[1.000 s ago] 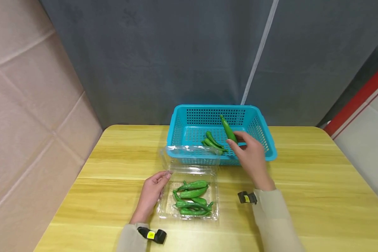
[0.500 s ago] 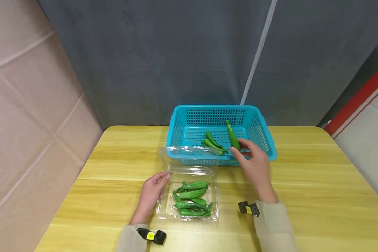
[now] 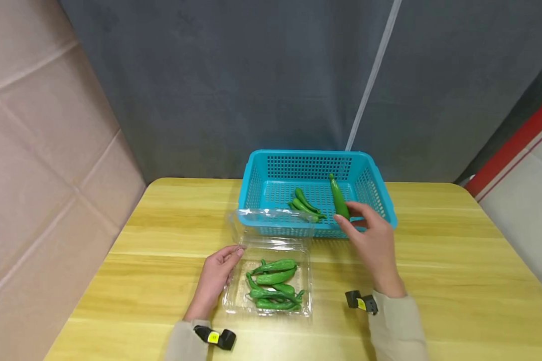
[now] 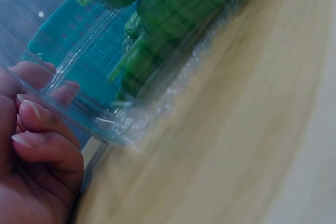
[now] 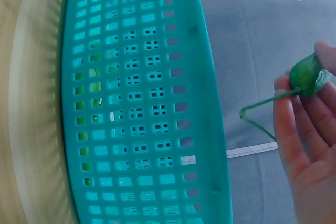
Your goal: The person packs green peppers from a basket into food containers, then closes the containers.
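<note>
Pinching a pepper [image 3: 340,198] in the right hand [image 3: 374,235], with thumb and fingers round the near end, right by the thin bent stem [image 5: 265,101]. Holding it up over the basket [image 3: 307,152], tip pointing away, perhaps taken by one end to keep most of its length free of the fingers.

Over to the left hand [image 3: 217,276]: grasping the box [image 3: 239,301] at its left edge, close to the lid [image 3: 262,228], with thumb and forefinger together and the others curled. Probably steadying it there, being such thin, clear plastic, and from the side so as not to reach across the contents.

Standing wide open, with the lid tipped back and overlapping the basket's near side, perhaps leaning there to keep from flopping forward. Hard to tell whether actually touching.

Down into the box for a loose pile of peppers [image 3: 275,277], lying mostly crosswise and leaving a bare strip along the left. Across to the basket for just a few peppers [image 3: 305,204], bunched on the floor near the middle, partly behind the lid.
</note>
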Motion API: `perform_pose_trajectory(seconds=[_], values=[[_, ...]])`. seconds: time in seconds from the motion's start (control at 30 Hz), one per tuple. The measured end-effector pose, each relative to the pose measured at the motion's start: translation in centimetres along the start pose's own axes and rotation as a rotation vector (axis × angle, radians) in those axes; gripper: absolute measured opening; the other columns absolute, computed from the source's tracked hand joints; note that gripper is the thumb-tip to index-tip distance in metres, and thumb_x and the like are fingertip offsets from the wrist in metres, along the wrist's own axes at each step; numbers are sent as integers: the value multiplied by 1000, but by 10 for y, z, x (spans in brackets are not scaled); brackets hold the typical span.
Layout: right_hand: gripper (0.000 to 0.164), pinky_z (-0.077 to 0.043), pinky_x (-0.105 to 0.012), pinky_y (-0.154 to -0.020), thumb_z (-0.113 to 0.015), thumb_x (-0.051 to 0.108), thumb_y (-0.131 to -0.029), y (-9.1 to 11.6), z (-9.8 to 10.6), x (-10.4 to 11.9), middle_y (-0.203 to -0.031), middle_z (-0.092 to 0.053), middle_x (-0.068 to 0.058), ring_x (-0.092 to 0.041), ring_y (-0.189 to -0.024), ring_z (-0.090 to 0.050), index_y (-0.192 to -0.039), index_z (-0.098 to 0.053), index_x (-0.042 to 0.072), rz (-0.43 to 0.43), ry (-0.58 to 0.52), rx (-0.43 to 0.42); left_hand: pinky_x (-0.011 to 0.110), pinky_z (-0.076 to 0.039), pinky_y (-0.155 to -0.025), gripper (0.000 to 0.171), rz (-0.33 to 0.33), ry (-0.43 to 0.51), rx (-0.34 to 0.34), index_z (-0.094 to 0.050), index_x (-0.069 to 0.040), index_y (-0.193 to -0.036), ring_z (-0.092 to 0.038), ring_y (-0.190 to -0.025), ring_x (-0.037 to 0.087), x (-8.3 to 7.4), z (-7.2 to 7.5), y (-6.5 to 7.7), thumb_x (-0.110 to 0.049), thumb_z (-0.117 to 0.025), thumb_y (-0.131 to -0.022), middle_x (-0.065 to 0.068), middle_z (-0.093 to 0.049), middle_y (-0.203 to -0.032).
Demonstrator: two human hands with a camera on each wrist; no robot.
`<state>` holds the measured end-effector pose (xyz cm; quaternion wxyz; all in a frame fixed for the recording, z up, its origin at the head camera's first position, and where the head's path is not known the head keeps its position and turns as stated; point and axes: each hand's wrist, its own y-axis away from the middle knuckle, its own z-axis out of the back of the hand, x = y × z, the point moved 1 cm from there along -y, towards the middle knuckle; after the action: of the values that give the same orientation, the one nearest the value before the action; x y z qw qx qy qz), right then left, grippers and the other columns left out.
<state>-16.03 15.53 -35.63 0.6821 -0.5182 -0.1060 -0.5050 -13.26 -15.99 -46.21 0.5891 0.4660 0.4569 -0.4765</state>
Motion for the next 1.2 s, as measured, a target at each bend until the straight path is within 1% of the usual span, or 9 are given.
perform_pose_trajectory(seconds=[0.13, 0.27, 0.37, 0.47, 0.57, 0.7, 0.83, 1.03, 1.2], values=[[32, -48, -13, -62, -72, 21, -76, 1, 2, 2, -89, -63, -1, -12, -71, -59, -104, -62, 9, 39, -14, 24, 21, -31, -32, 38, 20, 1, 9, -64, -22, -106, -34, -38, 8, -1, 1, 1, -47, -64, -76, 5, -47, -58], [32, -48, -15, -60, -73, 18, -74, 1, 4, 7, -86, -63, 1, -8, -70, -58, -103, -62, 11, 89, -22, 64, 21, -31, -32, 32, 31, 26, 34, -63, -19, -107, -34, -38, 8, -8, -1, 1, -38, -63, -81, 7, -45, -58], [32, -49, -18, -59, -74, 16, -73, 1, 5, 14, -86, -63, 3, -6, -70, -57, -103, -62, 12, 131, -32, 152, 20, -31, -33, 27, 32, 27, 41, -63, -16, -108, -34, -38, 7, -18, -2, 5, -30, -62, -84, 10, -46, -59], [33, -49, -21, -57, -75, 13, -71, 3, 5, 23, -86, -62, 4, -6, -68, -57, -101, -61, 12, 156, -56, 264, 19, -31, -33, 26, 26, 12, 36, -62, -14, -109, -34, -38, 6, -27, -3, 10, -27, -61, -86, 10, -46, -59], [32, -50, -24, -58, -75, 13, -72, 5, 2, 31, -86, -62, 5, -6, -67, -57, -101, -61, 13, 169, -90, 375, 19, -32, -33, 27, 23, 3, 32, -62, -13, -109, -34, -38, 6, -30, -3, 12, -27, -60, -86, 10, -46, -58], [29, -50, -24, -60, -72, 21, -76, 8, -6, 37, -87, -60, 8, -5, -72, -56, -103, -61, 14, 173, -122, 507, 19, -31, -33, 27, 23, 7, 30, -63, -13, -109, -34, -37, 6, -30, -3, 12, -27, -61, -86, 11, -46, -58], [29, -50, -23, -62, -68, 29, -79, 11, -13, 42, -91, -60, 10, -4, -76, -55, -104, -61, 16, 186, -123, 595, 18, -31, -33, 26, 22, 10, 30, -63, -14, -108, -34, -37, 6, -29, -3, 12, -27, -61, -86, 9, -45, -57], [30, -50, -21, -66, -66, 30, -80, 16, -25, 50, -95, -60, 10, -3, -78, -55, -105, -60, 16, 215, -126, 707, 19, -32, -33, 26, 18, 0, 33, -63, -14, -108, -34, -37, 6, -29, -3, 12, -27, -60, -86, 6, -43, -55], [28, -50, -21, -68, -67, 28, -80, 20, -33, 54, -93, -59, 12, -3, -79, -56, -105, -60, 17, 173, -103, 802, 19, -31, -33, 24, 18, -4, 32, -64, -16, -106, -34, -37, 7, -26, -2, 10, -28, -61, -86, 5, -42, -54]])
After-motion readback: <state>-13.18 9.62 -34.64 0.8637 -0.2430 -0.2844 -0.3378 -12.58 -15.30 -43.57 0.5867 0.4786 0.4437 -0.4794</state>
